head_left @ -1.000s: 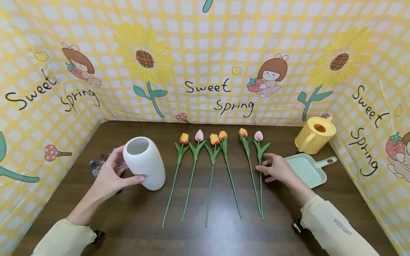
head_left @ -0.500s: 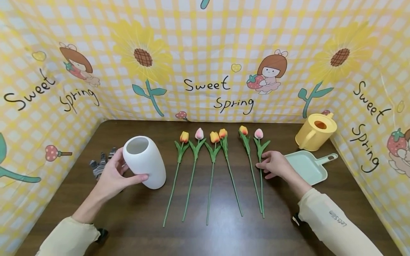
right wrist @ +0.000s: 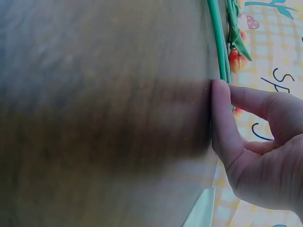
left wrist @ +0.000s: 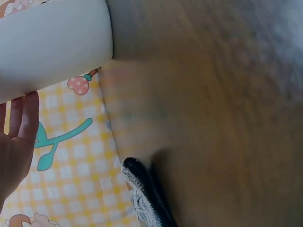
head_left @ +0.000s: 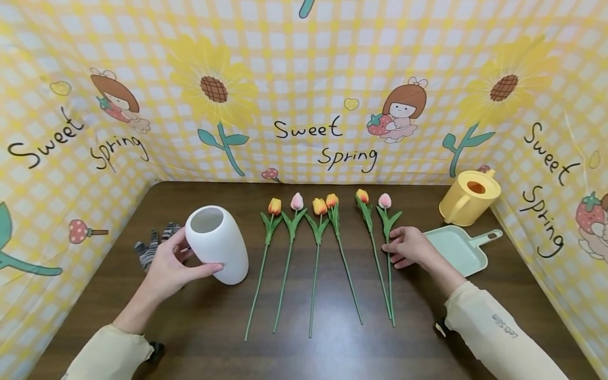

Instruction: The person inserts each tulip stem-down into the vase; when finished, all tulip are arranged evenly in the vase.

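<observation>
My left hand (head_left: 168, 266) grips a white vase (head_left: 224, 253) from its left side, thumb across the front and fingers behind. In the left wrist view, fingertips meet the side of the vase (left wrist: 57, 42). At the right end of a row of artificial tulips, my right hand (head_left: 410, 247) pinches the green stem of a pink tulip (head_left: 385, 201) just below its leaves. The right wrist view shows thumb and forefinger (right wrist: 246, 101) closed at the stem (right wrist: 218, 38). Close beside it lies an orange tulip (head_left: 362, 197), its stem end nearly meeting the pink one's.
Several more tulips (head_left: 319, 206) lie side by side between the hands. A pale green dustpan (head_left: 456, 250) sits under the right forearm, with a yellow watering can (head_left: 470, 198) behind it. Striped grey gloves (head_left: 149, 249) lie behind the left hand. Patterned cloth (head_left: 304, 95) walls the table (head_left: 351, 353).
My right hand has closed in on the pink tulip's stem, its fingers drawing together. The left hand keeps its hold on the vase. The view shifts slightly.
</observation>
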`<state>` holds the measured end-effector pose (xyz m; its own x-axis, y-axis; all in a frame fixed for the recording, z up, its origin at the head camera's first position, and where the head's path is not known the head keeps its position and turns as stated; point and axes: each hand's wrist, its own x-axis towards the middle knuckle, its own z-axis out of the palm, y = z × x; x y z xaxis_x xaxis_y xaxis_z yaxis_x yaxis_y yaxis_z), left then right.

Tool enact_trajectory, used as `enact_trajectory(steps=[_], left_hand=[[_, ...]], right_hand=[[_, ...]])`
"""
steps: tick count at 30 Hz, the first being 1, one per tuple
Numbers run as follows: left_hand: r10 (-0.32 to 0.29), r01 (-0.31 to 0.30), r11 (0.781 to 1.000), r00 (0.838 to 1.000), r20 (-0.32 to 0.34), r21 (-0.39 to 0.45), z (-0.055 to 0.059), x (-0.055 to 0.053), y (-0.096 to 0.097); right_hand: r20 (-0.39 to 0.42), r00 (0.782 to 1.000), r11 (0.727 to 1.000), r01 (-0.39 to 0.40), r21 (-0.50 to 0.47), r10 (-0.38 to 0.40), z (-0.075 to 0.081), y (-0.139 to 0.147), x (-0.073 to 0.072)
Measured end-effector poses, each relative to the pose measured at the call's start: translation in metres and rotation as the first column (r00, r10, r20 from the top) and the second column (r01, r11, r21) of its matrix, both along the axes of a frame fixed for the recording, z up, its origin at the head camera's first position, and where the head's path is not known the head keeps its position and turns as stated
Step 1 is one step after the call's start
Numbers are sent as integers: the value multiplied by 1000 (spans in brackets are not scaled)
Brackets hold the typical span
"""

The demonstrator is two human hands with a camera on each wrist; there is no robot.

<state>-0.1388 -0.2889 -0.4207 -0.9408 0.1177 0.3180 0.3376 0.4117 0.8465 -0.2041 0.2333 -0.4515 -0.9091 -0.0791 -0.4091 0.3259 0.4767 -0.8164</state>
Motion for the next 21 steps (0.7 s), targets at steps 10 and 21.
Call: enact_trajectory(steps=[10,21], left_hand=[[-35,35,997,999,0,63,-1,1,0],[-65,65,997,998,-5,35,-3,-1,-1]], right_hand=[[-4,1000,1000,4,-13,-4,-3,0,1],[5,1000,999,11,-34,-11,-6,5,0]])
